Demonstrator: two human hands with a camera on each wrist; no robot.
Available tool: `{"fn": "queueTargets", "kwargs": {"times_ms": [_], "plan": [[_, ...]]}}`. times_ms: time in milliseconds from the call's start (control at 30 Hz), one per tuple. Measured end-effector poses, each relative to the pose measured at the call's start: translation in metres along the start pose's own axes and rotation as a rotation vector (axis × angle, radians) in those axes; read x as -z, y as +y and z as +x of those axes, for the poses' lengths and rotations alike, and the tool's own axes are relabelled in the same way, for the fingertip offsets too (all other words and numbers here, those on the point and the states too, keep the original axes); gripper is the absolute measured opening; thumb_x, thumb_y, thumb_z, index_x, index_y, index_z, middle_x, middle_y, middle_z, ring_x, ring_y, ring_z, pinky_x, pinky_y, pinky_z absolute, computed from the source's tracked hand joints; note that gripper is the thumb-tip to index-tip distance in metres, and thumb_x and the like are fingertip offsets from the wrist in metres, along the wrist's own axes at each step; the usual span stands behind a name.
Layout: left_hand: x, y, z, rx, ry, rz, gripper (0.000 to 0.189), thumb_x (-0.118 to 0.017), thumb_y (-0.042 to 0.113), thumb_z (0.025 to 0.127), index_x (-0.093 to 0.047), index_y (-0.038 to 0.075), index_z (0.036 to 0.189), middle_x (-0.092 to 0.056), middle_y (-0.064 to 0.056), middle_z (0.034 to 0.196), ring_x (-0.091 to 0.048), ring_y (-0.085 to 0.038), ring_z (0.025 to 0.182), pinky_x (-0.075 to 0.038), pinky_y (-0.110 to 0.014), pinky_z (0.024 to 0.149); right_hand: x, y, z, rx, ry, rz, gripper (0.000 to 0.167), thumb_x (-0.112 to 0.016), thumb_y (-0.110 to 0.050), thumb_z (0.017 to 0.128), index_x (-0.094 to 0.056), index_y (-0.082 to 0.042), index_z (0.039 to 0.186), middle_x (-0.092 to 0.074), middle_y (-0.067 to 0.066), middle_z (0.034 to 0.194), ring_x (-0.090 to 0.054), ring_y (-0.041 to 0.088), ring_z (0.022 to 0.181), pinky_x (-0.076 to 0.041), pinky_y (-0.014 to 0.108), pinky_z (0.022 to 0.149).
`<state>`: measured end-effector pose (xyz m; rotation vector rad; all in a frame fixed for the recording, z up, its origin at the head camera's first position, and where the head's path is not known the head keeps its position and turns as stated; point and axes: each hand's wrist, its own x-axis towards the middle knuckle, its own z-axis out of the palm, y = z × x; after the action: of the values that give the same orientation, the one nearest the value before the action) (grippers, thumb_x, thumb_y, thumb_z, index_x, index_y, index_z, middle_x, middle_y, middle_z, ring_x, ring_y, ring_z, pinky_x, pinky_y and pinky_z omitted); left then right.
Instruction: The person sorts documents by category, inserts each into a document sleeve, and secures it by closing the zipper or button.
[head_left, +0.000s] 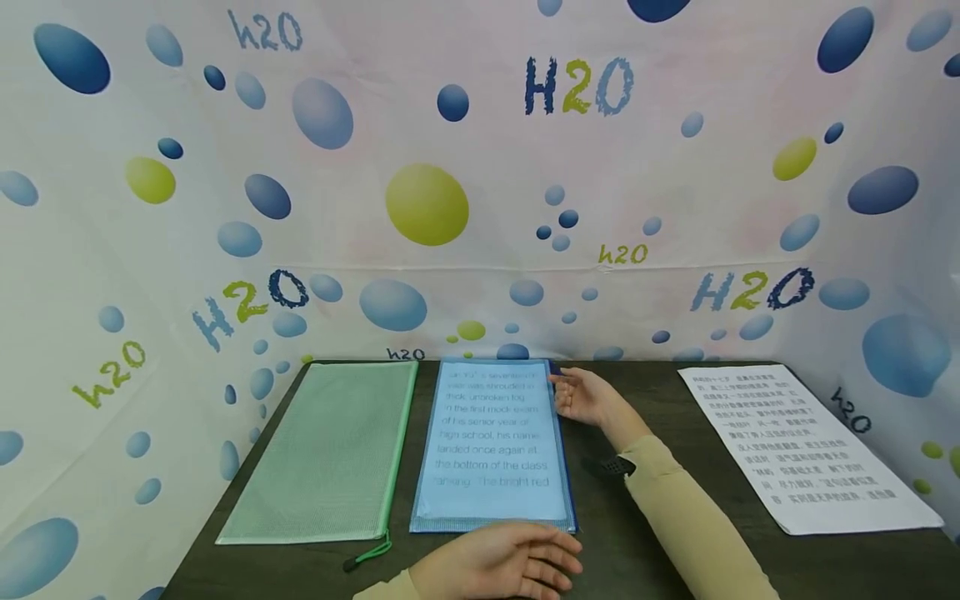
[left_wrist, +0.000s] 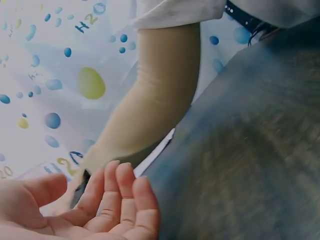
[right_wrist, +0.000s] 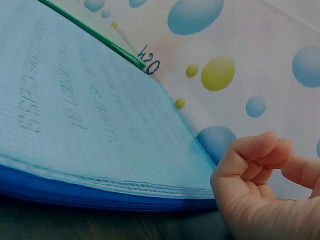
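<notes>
A blue mesh zip folder (head_left: 491,433) lies in the middle of the table, with a printed English page showing through its cover. At its far right corner my right hand (head_left: 585,398) has its fingers curled and pinched together by the zip edge. A dark blue tab, seemingly the zipper pull (head_left: 555,367), shows beside those fingertips; they hide most of it. In the right wrist view, the curled fingers of that hand (right_wrist: 265,185) are at the folder's corner. My left hand (head_left: 502,562) hovers at the folder's near edge, palm turned sideways, fingers loosely bent and holding nothing.
To the left lies a green mesh zip folder (head_left: 322,454), its green cord pull (head_left: 371,552) hanging off the near right corner. A printed white sheet stack (head_left: 810,450) lies at the right. A patterned curtain (head_left: 495,167) stands behind the dark table (head_left: 637,533).
</notes>
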<state>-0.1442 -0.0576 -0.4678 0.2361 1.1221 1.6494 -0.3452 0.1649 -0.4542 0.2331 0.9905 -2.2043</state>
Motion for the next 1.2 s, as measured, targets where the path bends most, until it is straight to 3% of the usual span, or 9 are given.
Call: {"fn": "queueTargets", "kwargs": {"times_ms": [133,300,567,733,933,1200], "plan": [[0.000,0.012,-0.006,-0.060,0.037,0.116,0.046,-0.046,0.036,0.102,-0.052,0.005,0.136,-0.065,0.007,0.106,-0.063,-0.005,0.093,-0.052,-0.024,0.080,0.000,0.003,-0.011,0.020,-0.058,-0.047,0.028,-0.031,-0.028,0.106,-0.047,-0.007,0.115,-0.029,-0.004,0.067,-0.026,0.008,0.062,-0.027,0.022,0.062],[0.005,0.024,-0.015,-0.160,0.182,0.304,0.041,-0.049,0.034,0.101,-0.059,0.004,0.128,-0.067,0.004,0.104,-0.064,-0.007,0.090,-0.053,-0.025,0.075,0.003,0.006,-0.028,0.069,-0.164,-0.158,0.034,-0.028,-0.026,0.107,-0.055,-0.009,0.098,-0.023,-0.004,0.069,-0.023,0.010,0.065,-0.031,0.023,0.062],[0.018,0.050,-0.036,-0.242,0.399,0.609,0.039,-0.052,0.034,0.100,-0.061,0.005,0.125,-0.067,-0.008,0.113,-0.063,-0.019,0.096,-0.051,-0.036,0.080,0.011,0.002,-0.069,0.158,-0.253,-0.386,0.041,-0.026,-0.022,0.108,-0.065,-0.013,0.098,-0.051,-0.006,0.072,-0.050,0.009,0.066,-0.047,0.025,0.070],[0.026,0.066,-0.054,-0.266,0.519,0.842,0.035,-0.052,0.032,0.101,-0.060,0.009,0.125,-0.065,-0.013,0.118,-0.062,-0.027,0.101,-0.048,-0.039,0.081,0.025,-0.003,-0.093,0.218,-0.302,-0.530,0.042,-0.023,-0.021,0.109,-0.065,-0.017,0.107,-0.059,-0.007,0.082,-0.057,0.008,0.075,-0.050,0.025,0.075],[0.039,0.075,-0.070,-0.325,0.722,1.137,0.029,-0.053,0.030,0.100,-0.063,0.010,0.120,-0.066,-0.008,0.116,-0.061,-0.023,0.099,-0.050,-0.037,0.078,0.040,-0.007,-0.121,0.293,-0.216,-0.758,0.033,-0.029,-0.025,0.108,-0.061,-0.022,0.116,-0.060,-0.008,0.091,-0.057,0.008,0.080,-0.051,0.028,0.077],[0.063,0.081,-0.082,-0.362,1.033,1.205,0.023,-0.064,0.020,0.093,-0.066,0.005,0.111,-0.068,-0.006,0.100,-0.059,-0.014,0.083,-0.049,-0.030,0.069,0.058,-0.016,-0.153,0.346,-0.118,-0.892,0.026,-0.034,-0.025,0.107,-0.057,-0.023,0.119,-0.059,-0.006,0.093,-0.058,0.009,0.081,-0.051,0.033,0.077]]}}
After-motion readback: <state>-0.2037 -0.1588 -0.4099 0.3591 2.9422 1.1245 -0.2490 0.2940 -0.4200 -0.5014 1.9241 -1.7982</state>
